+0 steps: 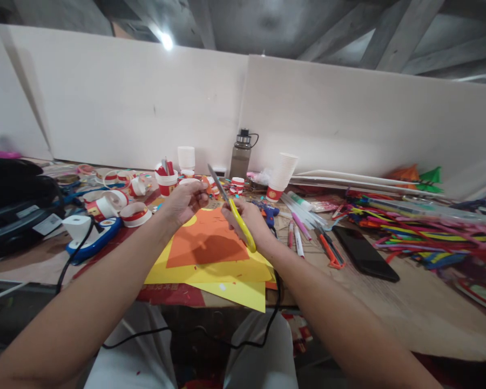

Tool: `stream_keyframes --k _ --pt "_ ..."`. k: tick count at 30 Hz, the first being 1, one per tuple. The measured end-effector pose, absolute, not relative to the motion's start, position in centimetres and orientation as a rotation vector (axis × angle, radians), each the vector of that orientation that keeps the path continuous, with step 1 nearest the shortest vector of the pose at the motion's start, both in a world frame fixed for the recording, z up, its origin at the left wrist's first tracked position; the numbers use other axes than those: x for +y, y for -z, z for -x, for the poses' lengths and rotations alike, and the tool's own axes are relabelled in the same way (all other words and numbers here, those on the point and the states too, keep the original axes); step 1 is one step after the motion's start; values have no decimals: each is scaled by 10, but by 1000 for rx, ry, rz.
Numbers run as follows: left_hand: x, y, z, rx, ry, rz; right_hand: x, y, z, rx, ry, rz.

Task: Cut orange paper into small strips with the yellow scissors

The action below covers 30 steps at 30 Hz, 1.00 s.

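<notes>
My right hand (249,219) is closed around a pair of scissors (240,220) with yellow handles, the blades pointing up and away. My left hand (186,202) is raised to the left of the blades, its fingers pinched on a small orange piece of paper (204,182). Below both hands lies an orange sheet of paper (210,243) on top of yellow sheets (235,293). Shadows of my hands fall on the orange sheet.
Left are cut paper cup rings (135,214), a blue-and-white power strip (105,237) and a cup of pens (167,182). Behind stand a bottle (240,156) and stacked cups (281,175). Right are a blue glue gun (269,212), markers (298,240), a phone (364,253) and pipe cleaners (413,232).
</notes>
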<state>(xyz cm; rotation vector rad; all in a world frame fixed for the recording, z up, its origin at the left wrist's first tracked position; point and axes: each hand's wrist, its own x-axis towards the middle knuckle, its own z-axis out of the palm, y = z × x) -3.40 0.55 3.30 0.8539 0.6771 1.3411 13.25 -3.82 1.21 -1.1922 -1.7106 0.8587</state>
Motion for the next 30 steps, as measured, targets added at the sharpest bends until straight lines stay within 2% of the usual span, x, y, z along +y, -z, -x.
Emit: stream_keyframes --k 6,15,23,30 --pt "3 -23 35 552 -964 -1087 -35 -21 -139 -1455 -1012 843" --pt "-1 -17 36 508 -662 -1138 -39 -25 -143 -1627 -1259 666" --pt "-1 -16 37 472 -605 -1083 -34 -18 -142 -1578 -1275 623" --pt "0 -19 38 586 -725 -1205 -28 -17 -144 -1460 -1201 676"
